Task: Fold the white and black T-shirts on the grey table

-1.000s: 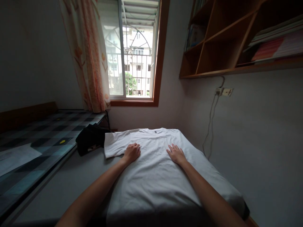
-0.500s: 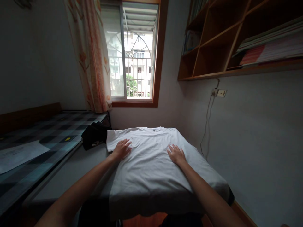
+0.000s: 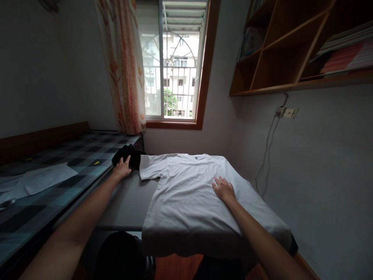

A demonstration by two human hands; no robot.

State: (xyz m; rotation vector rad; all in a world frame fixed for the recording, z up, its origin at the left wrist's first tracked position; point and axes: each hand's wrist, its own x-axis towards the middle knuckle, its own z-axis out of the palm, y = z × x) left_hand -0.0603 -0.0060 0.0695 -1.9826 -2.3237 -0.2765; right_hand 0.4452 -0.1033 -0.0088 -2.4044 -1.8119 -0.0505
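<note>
A white T-shirt (image 3: 186, 202) lies spread over the table (image 3: 125, 208), its collar at the far edge and its hem hanging over the near edge. Some wrinkles run across its front. My right hand (image 3: 223, 189) rests flat on the right part of the shirt, fingers spread. Off to the left, my left hand (image 3: 122, 168) is at the near side of a dark folded cloth (image 3: 134, 156), fingers apart; whether it touches the cloth I cannot tell. The shirt's left sleeve (image 3: 150, 167) lies beside that cloth.
A bed with a checked cover (image 3: 84, 149) adjoins the table on the left, with paper sheets (image 3: 48, 179) on it. Ahead are a window (image 3: 177, 77) and a curtain (image 3: 128, 77). A wall shelf (image 3: 279, 58) hangs at right, above a socket with cords (image 3: 271, 144).
My left hand has left the shirt and moved left to the dark cloth. My right hand stays on the shirt. The view has turned slightly left.
</note>
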